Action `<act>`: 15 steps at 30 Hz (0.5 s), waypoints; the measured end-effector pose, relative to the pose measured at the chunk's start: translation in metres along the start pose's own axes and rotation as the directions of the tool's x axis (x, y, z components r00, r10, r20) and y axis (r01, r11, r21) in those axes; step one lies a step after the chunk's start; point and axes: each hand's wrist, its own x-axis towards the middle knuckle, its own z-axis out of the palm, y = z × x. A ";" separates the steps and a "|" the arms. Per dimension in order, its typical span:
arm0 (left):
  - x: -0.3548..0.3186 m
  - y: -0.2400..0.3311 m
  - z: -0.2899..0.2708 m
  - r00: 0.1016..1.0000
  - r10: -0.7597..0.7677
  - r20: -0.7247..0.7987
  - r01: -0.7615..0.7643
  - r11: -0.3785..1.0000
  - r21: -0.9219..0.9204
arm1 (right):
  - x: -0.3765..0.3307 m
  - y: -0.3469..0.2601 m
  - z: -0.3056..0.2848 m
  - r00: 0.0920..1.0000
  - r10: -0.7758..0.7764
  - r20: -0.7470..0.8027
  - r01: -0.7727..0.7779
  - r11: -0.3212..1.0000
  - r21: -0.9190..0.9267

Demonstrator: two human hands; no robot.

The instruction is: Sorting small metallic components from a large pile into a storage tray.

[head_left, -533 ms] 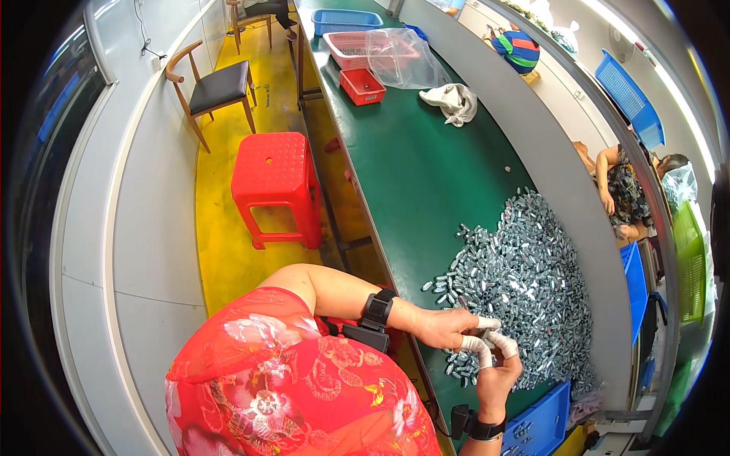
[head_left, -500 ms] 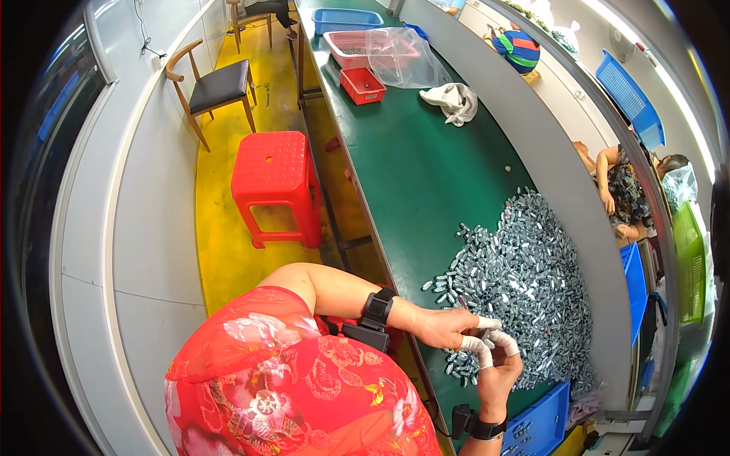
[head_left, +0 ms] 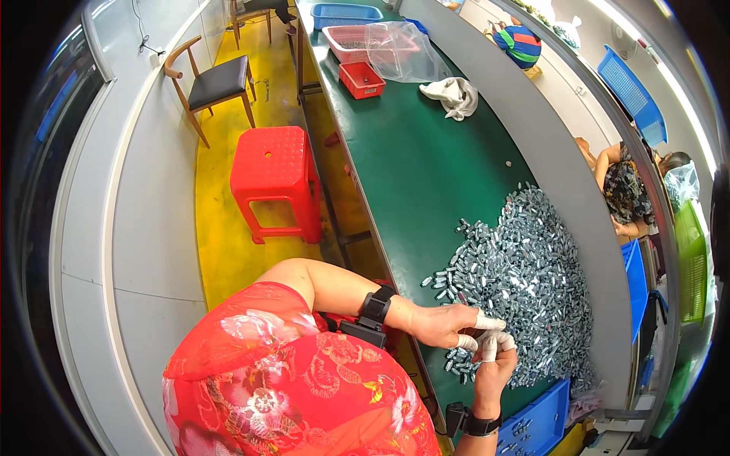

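Observation:
My left hand (head_left: 445,325) reaches over the front of the green table, its fingertips wrapped in white covers. Facing it, my right hand (head_left: 495,366) has similar white covers on its bent fingers. The fingertips of both hands meet in a pinch at the near edge of a heap of small shiny grey metal pieces (head_left: 525,273). Whatever lies between the fingers is too small and too covered to make out. Below my right wrist is a blue tray (head_left: 541,414) with several of the small pieces in it.
Farther along the green table (head_left: 411,159) are a white cloth (head_left: 454,97), a small red basket (head_left: 360,80), a pink basket (head_left: 342,45), a clear plastic bag (head_left: 407,57) and a blue basket (head_left: 346,14). A red stool (head_left: 268,163) and a chair (head_left: 218,82) stand left. Co-workers sit beyond the grey partition (head_left: 555,163).
My right hand has shifted slightly left, and its fingers have bent further in against the left fingertips. The left hand has barely moved. The heap looks the same.

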 end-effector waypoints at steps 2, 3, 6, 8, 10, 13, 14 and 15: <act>0.001 -0.003 0.001 1.000 -0.024 0.006 0.025 0.999 -0.024 | -0.001 -0.001 0.005 0.996 -0.068 -0.055 0.069 0.997 0.015; 0.001 -0.003 0.003 1.000 -0.024 0.006 0.024 0.999 -0.026 | -0.002 0.000 0.004 0.996 -0.067 -0.056 0.068 0.998 0.014; 0.006 0.008 -0.001 0.874 -0.449 0.185 0.482 0.760 -0.436 | -0.004 0.004 -0.002 0.989 -0.129 -0.074 0.119 0.985 -0.127; 0.010 0.005 -0.006 0.817 -0.490 0.305 0.577 0.685 -0.445 | -0.006 0.005 -0.001 0.988 -0.144 -0.060 0.132 0.976 -0.171; 0.013 0.003 -0.009 0.662 -0.525 0.536 0.747 0.519 -0.415 | -0.008 0.005 -0.001 0.984 -0.173 -0.033 0.158 0.953 -0.259; 0.011 0.008 -0.003 0.890 -0.378 0.254 0.438 0.862 -0.254 | -0.006 0.012 -0.001 0.984 -0.163 -0.072 0.153 0.980 -0.127; 0.011 0.010 -0.001 0.961 -0.242 0.130 0.258 0.959 -0.115 | -0.005 0.013 -0.001 0.983 -0.156 -0.092 0.151 0.987 -0.059; 0.011 0.012 0.000 0.962 -0.242 0.129 0.257 0.959 -0.115 | -0.005 0.013 -0.001 0.983 -0.157 -0.091 0.152 0.987 -0.059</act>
